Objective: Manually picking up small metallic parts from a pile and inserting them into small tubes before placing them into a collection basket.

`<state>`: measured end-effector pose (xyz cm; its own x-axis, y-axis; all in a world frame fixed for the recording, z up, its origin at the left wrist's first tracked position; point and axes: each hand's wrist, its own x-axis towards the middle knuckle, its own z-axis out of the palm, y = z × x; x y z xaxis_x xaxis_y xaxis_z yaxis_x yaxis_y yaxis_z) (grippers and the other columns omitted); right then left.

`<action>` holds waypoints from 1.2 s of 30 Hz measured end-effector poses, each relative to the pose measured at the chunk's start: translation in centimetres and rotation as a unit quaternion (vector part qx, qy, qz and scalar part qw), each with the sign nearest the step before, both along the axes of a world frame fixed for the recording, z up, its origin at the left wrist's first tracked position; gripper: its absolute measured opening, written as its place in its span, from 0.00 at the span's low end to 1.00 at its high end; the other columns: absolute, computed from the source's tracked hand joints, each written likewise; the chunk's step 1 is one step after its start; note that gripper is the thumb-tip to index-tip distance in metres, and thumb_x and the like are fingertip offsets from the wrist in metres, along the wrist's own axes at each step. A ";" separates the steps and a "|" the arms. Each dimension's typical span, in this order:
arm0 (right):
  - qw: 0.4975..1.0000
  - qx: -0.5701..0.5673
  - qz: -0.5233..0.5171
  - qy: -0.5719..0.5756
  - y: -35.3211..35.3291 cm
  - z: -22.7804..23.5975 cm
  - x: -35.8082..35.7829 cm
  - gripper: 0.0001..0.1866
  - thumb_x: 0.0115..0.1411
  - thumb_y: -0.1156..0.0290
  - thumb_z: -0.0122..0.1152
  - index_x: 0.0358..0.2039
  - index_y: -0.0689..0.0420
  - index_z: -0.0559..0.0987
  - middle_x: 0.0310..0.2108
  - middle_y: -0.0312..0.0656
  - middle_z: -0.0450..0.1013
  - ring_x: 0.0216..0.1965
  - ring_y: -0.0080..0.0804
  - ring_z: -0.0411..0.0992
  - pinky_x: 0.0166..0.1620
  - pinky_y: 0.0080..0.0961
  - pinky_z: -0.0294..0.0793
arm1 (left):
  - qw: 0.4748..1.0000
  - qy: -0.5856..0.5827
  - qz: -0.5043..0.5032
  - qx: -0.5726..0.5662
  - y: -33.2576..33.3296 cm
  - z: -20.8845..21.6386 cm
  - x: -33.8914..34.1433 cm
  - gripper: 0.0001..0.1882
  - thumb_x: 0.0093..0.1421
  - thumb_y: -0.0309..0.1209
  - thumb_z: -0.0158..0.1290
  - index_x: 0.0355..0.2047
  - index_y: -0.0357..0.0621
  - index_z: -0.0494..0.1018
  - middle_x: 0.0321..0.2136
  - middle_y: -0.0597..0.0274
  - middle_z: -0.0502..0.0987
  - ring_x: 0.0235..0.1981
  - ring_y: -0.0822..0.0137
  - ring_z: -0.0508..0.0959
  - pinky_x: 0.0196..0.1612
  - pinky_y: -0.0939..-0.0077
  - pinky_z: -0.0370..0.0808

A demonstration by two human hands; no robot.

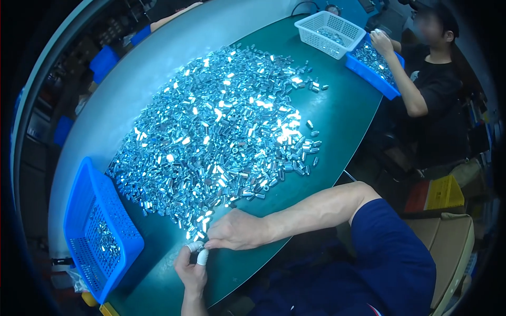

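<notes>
My left hand point(192, 269) is at the table's near edge, with white covers on its thumb and a finger. Those two tips close around a small metal part point(201, 247), mostly hidden. Right beside them, my right hand point(237, 230) is closed, its fingertips meeting the left ones; whatever it pinches is too small to make out. Just beyond both hands spreads a large heap of shiny metal pieces point(211, 137), short and tube-like, some showing a hole at the end.
A blue basket point(134, 243) with some metal pieces stands at the left on the green table point(337, 126). At the far right are a white basket point(311, 32) and a blue tray point(369, 79) of pieces, where a co-worker point(432, 79) has their hands.
</notes>
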<state>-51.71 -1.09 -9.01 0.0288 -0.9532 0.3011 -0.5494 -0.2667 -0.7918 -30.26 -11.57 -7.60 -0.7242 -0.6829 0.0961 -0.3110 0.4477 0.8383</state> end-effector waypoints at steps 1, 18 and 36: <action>1.000 -0.003 0.004 -0.001 -0.1 0.2 0.1 0.11 0.64 0.62 0.63 0.34 0.57 0.77 0.30 0.46 0.77 0.34 0.53 0.77 0.36 0.49 0.72 | 1.000 -0.001 0.004 -0.003 0.0 0.1 -0.1 0.11 0.60 0.28 0.66 0.39 0.34 0.79 0.31 0.64 0.81 0.33 0.75 0.77 0.39 0.78 0.75; 0.989 -0.058 -0.084 -0.106 -0.3 0.5 0.2 0.17 0.68 0.59 0.61 0.28 0.57 0.77 0.23 0.48 0.72 0.26 0.52 0.73 0.30 0.44 0.70 | 0.999 0.017 0.020 -0.020 -0.1 1.1 -0.4 0.07 0.61 0.23 0.62 0.39 0.35 0.79 0.33 0.60 0.84 0.35 0.71 0.82 0.42 0.76 0.78; 0.962 0.004 -0.120 -0.244 -0.3 1.7 -1.5 0.18 0.72 0.60 0.59 0.28 0.60 0.79 0.19 0.33 0.74 0.20 0.16 0.69 0.24 0.21 0.67 | 0.899 -0.003 0.100 -0.426 -3.7 11.0 0.3 0.16 0.57 0.23 0.66 0.47 0.40 0.80 0.45 0.53 0.83 0.47 0.54 0.81 0.53 0.61 0.77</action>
<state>-53.22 -1.37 -7.30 -0.3347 -0.9175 0.2151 -0.1571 -0.1707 -0.9727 -29.94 -15.23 3.37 -0.5976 -0.4802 0.6421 -0.4607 0.8611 0.2153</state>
